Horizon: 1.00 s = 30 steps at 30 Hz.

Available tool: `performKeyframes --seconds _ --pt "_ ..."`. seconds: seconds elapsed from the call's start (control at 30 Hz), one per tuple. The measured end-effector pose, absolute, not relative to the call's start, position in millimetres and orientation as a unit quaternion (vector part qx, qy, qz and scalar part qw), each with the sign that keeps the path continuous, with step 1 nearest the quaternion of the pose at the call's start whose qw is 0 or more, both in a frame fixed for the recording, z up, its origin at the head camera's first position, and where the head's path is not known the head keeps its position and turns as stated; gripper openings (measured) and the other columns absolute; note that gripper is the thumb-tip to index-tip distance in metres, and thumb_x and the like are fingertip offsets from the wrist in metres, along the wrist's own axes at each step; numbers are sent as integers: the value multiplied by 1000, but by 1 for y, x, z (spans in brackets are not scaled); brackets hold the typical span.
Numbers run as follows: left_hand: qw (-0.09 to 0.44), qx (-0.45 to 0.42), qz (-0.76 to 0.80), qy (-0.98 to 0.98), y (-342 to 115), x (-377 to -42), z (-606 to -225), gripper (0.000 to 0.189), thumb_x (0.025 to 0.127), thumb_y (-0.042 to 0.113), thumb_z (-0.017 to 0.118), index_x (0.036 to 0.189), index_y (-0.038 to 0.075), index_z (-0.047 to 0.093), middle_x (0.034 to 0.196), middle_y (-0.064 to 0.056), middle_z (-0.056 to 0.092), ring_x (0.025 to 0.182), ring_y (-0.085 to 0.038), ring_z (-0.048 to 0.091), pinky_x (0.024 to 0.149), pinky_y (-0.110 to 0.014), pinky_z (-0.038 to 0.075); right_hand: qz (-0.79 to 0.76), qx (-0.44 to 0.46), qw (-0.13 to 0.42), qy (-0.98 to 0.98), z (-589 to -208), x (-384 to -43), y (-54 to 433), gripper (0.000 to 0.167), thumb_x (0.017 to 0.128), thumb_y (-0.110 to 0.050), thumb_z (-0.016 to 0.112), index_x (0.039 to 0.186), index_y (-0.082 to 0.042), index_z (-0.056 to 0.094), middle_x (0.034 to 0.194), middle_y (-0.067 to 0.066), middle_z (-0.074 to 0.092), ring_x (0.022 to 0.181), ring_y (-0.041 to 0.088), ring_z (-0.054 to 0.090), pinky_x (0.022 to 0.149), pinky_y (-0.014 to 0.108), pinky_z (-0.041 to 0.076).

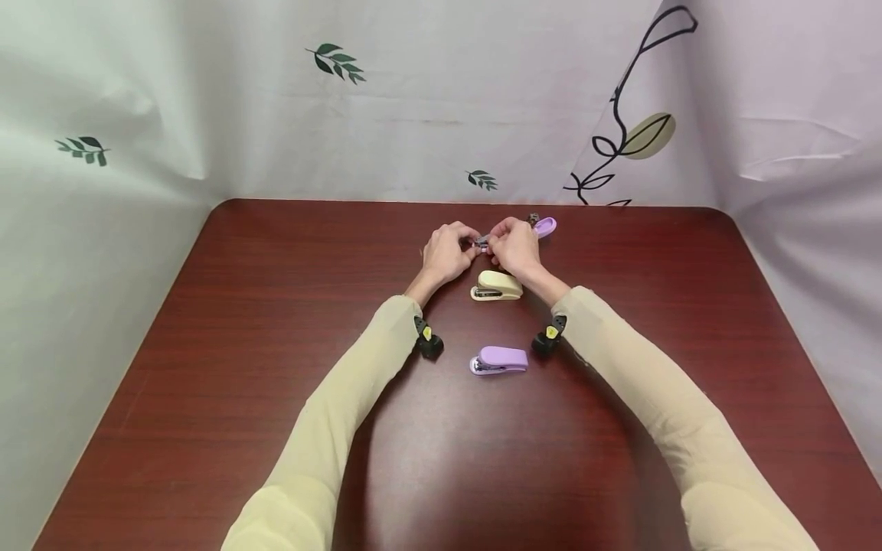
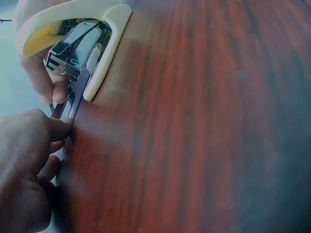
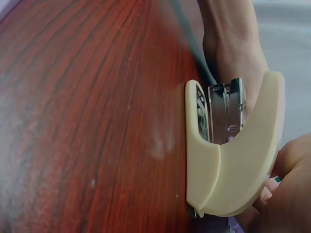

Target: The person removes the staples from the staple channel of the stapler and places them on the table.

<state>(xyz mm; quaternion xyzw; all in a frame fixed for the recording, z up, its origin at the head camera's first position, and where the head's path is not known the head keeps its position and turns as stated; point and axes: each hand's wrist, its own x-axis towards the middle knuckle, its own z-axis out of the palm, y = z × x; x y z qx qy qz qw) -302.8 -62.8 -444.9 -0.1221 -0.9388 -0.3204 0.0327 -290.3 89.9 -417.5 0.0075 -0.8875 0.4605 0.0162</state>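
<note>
Dark-red table [image 1: 276,306], white backdrop [image 1: 427,145] — leaf-printed

A dark reddish-brown table [image 1: 241,367] with streaked wood grain and rounded far corners fills the lower part of the head view, a pale sheen of light [image 1: 448,467] on its near middle. Whitish, creased sheeting [image 1: 413,130] hangs behind it and along both sides, faintly greenish at left and lilac at right. Small dark-green leaf sprigs [image 1: 338,61] dot the sheeting, and toward the right a black-outlined vine [image 1: 619,122] climbs, bearing one olive-coloured leaf [image 1: 644,138].
</note>
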Motion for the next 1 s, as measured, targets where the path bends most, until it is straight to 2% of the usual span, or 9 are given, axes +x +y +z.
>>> performKeyframes --seconds 0.17,0.73,1.0 --pt "28 -123 -316 -940 -63 -303 -443 20 90 23 74 111 21 76 117 7 65 110 -20 57 84 -46 49 451 25 22 -892 -417 -290 89 13 96 -6 61 104 2 66 75 13 70 50 10 60 46 18 45" --pt "23 -121 -322 -939 -63 -302 -445 22 90 23 74 112 21 75 116 7 65 109 -19 57 83 -47 48 518 3 -12 -855 -416 -289 94 14 97 -2 60 108 4 67 80 19 70 47 9 58 44 21 48" --pt "28 -125 -325 -937 -63 -302 -444 22 90 22 75 111 19 75 109 6 65 105 -18 57 82 -44 48 559 0 -28 -829 -407 -283 100 18 99 -4 59 113 5 64 83 20 69 46 8 56 45 22 49"
